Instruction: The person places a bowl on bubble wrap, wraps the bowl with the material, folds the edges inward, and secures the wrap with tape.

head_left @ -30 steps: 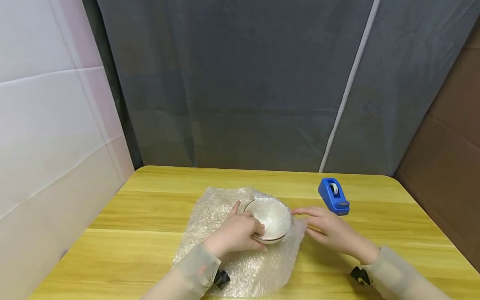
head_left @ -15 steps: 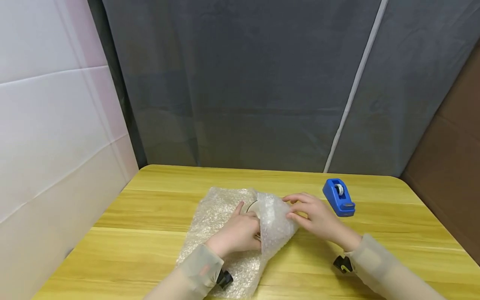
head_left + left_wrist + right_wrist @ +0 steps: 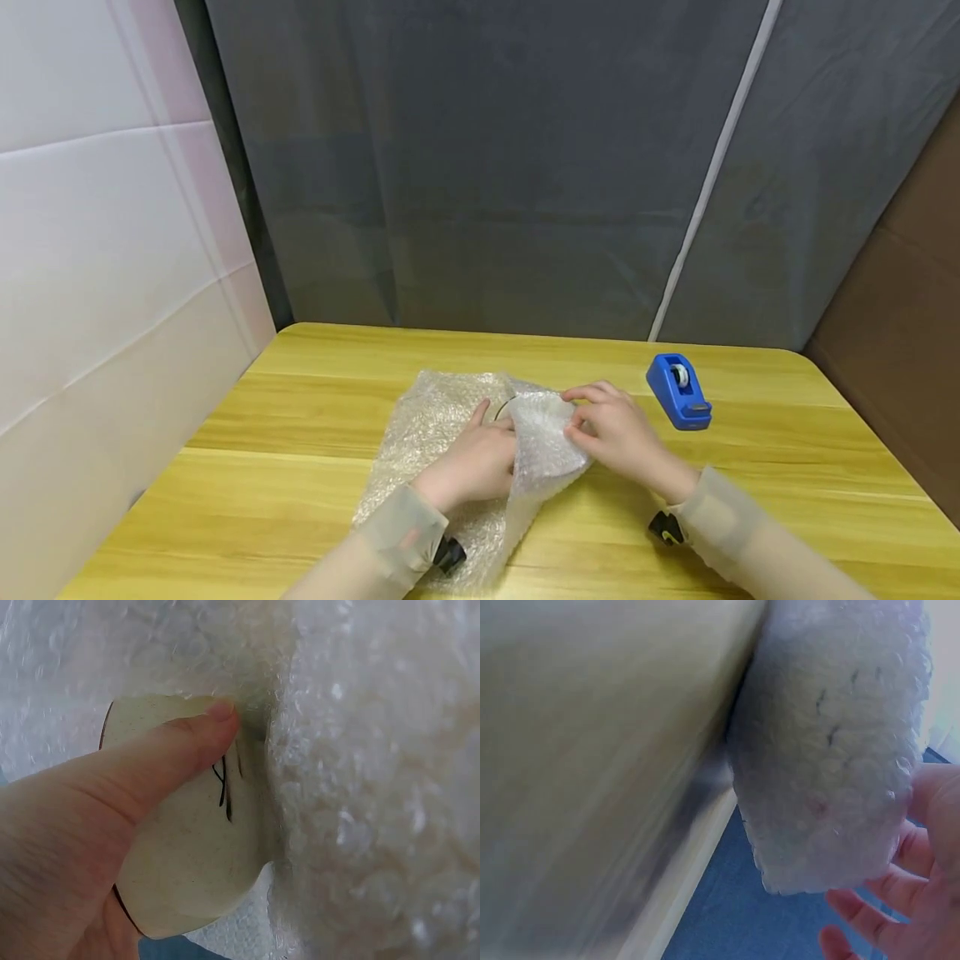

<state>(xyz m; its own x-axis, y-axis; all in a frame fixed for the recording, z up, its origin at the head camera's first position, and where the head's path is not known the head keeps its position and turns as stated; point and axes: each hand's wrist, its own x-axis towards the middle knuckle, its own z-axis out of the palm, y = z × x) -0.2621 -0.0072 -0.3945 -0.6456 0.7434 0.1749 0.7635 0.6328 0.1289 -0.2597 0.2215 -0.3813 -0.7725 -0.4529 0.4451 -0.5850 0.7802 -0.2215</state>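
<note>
A pale bowl (image 3: 187, 862) with a dark rim and thin dark marks lies partly under a sheet of bubble wrap (image 3: 420, 442). My left hand (image 3: 476, 467) grips the bowl's near side, the thumb on its outer wall in the left wrist view and the other fingers hidden within. Over the bowl's right part lies a folded flap of the wrap, also covering my left fingertips. My right hand (image 3: 618, 433) touches that flap at its right edge, and in the right wrist view its fingers are spread and loosely bent against the wrapped bowl side.
A blue tape dispenser (image 3: 678, 392) with a roll of tape stands at the back right of the wooden table (image 3: 247, 467). A dark curtain (image 3: 480, 167) hangs behind, a white panel (image 3: 112, 250) stands on the left and a brown one (image 3: 892, 275) on the right.
The right hand has brought the right side of the wrap up and leftward over the bowl, then pressed it lower. The left hand has stayed on the bowl.
</note>
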